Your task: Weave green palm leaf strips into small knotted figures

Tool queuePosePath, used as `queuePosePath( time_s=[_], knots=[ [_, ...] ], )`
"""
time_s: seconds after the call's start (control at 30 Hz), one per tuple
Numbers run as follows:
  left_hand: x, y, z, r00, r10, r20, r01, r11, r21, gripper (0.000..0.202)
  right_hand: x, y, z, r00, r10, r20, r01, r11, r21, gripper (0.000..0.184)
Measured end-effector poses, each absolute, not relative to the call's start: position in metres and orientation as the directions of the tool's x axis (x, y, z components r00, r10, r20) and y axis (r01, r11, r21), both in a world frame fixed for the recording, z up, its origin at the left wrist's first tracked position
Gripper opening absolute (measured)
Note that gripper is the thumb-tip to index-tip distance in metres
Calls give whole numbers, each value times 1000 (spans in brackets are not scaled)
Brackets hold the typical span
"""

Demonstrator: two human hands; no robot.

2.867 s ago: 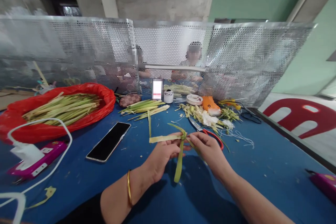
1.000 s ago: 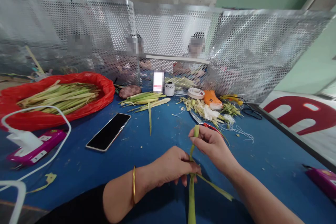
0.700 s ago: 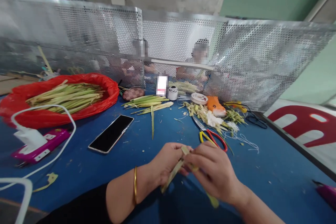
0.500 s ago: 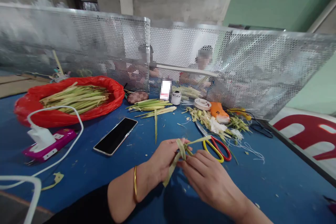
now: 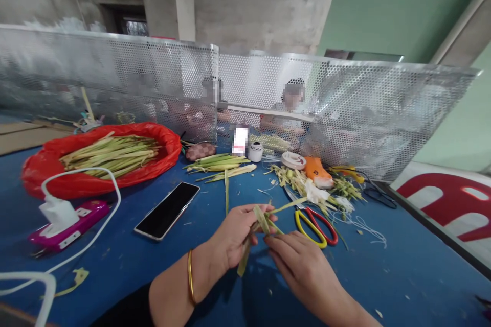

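Observation:
A small bundle of folded pale green leaf strips [image 5: 261,220] is held above the blue table. My left hand [image 5: 238,230], with a gold bangle at the wrist, is closed around it between thumb and fingers. One strip hangs below that hand, and another sticks out to the right toward the scissors [image 5: 316,227]. My right hand [image 5: 303,260] has its fingers closed at the bundle's right side, pinching a strip; its fingertips are partly hidden. The scissors, with one yellow and one red handle, lie just beyond my right hand.
A red plastic bag [image 5: 34,171] of leaf strips stands at the left, behind a purple power strip [image 5: 71,230] with a white cable. Nearer the middle are a black-screened phone [image 5: 168,210] and loose leaves [image 5: 220,162]. Scraps [image 5: 293,179] and an orange packet [image 5: 317,171] lie right, before a perforated metal screen [image 5: 261,76].
The view has tilted up a little, so the table things sit lower. Both hands stay at the leaf bundle, and my right fingers have shifted slightly along its right side.

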State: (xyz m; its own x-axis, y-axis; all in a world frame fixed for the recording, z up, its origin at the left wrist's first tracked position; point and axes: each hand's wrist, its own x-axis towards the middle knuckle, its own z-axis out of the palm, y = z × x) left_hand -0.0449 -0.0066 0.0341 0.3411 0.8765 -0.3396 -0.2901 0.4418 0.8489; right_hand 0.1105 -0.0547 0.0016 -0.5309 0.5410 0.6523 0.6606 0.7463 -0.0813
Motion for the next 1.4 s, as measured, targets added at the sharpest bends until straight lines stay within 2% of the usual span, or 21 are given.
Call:
queuePosePath(
  time_s=[0.13,0.23,0.37,0.5,0.57,0.6,0.67,0.7,0.77,0.83,0.87,0.93,1.07,1.17,1.27,1.4],
  knots=[
    [-44,-8,38,398,793,-461,-401,603,689,19,110,-53,1,-566,524,636,667,745,-21,20],
    [-43,-9,38,366,811,-455,-445,583,680,16,108,-57,6,-586,458,668,664,744,73,22],
    [-37,-13,28,427,821,-380,-489,562,667,13,98,-60,4,-621,402,673,665,725,181,19],
    [-29,-18,16,422,832,-360,-450,537,714,16,92,-58,-3,-662,379,647,627,753,200,20],
    [-28,-20,14,403,846,-349,-424,510,748,22,95,-57,-3,-578,392,716,631,771,87,20],
    [-28,-20,15,393,853,-343,-406,496,768,24,97,-57,-2,-486,423,765,638,770,-21,20],
    [-29,-22,17,380,864,-331,-347,465,815,28,104,-56,1,-207,558,804,626,707,-329,16],
    [-29,-22,19,380,868,-320,-322,448,834,29,107,-54,2,-47,656,753,586,629,-511,14],
    [-30,-23,22,373,880,-295,-296,414,861,28,112,-51,2,198,834,515,410,407,-816,16],
    [-30,-22,23,367,885,-286,-287,400,870,26,114,-47,0,283,920,271,220,213,-952,25],
    [-31,-21,24,374,882,-289,-286,406,868,25,114,-45,-2,291,935,201,163,159,-974,28],
    [-32,-20,23,406,864,-296,-289,429,856,23,114,-41,-5,303,939,161,128,127,-984,30],
    [-35,-18,22,497,821,-280,-326,476,817,30,114,-38,-4,323,929,178,134,142,-981,31],
    [-35,-19,21,541,813,-216,-363,458,811,35,115,-39,-1,329,923,201,152,159,-976,30],
    [-33,-21,20,481,854,-200,-355,398,846,31,113,-42,1,298,935,195,128,163,-978,27],
    [-30,-22,18,358,908,-216,-315,336,888,25,111,-44,2,226,966,126,4,128,-992,24]
  ],
)
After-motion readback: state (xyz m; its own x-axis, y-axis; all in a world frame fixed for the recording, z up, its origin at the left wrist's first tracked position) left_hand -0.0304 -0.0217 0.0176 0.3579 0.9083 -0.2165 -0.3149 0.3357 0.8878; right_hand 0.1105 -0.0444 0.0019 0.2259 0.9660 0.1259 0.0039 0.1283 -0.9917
